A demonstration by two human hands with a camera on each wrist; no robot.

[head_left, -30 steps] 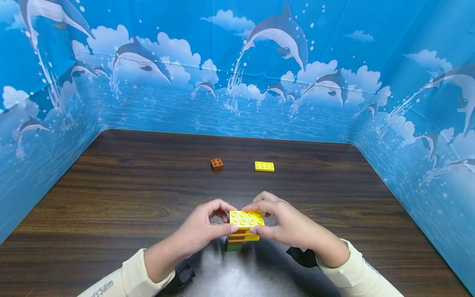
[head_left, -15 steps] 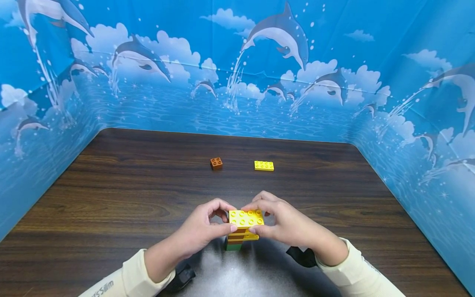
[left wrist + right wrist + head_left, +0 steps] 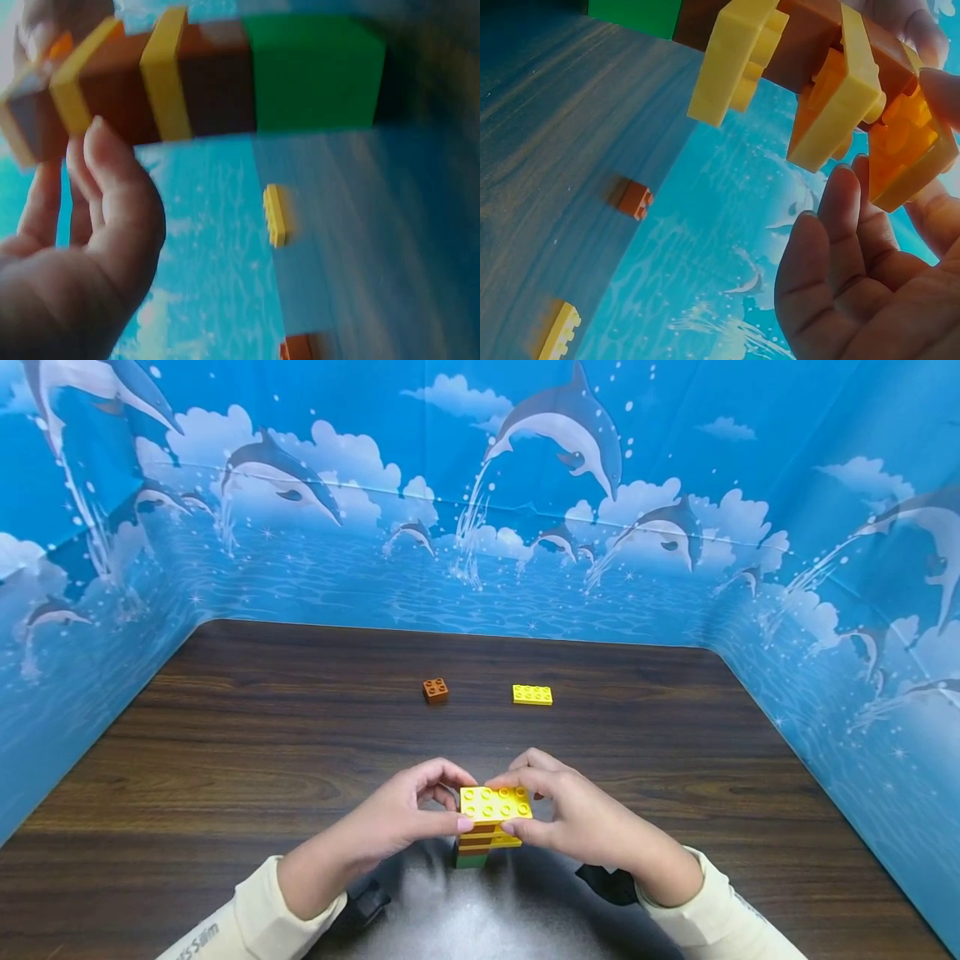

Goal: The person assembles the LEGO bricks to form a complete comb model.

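Note:
A tower of building bricks stands upright on the table in front of me. Its base is a green brick (image 3: 471, 862), with brown bricks (image 3: 217, 75) and thin yellow bricks alternating above. The yellow bricks jut out to the right, as the right wrist view shows. On top lies a yellow eight-stud brick (image 3: 495, 804). My left hand (image 3: 401, 810) pinches its left end, thumb in front and fingers behind. At the right end my right hand (image 3: 570, 806) holds it the same way, with its lower fingers (image 3: 840, 202) spread free below.
Farther back on the dark wooden table (image 3: 300, 718) lie a brown four-stud brick (image 3: 435, 690) and a flat yellow eight-stud brick (image 3: 532, 695). A blue dolphin-print curtain (image 3: 360, 568) closes off the back and sides.
My left hand and forearm have shifted slightly left, and the left thumb sits a little lower at the top brick's front corner. The right hand keeps its hold.

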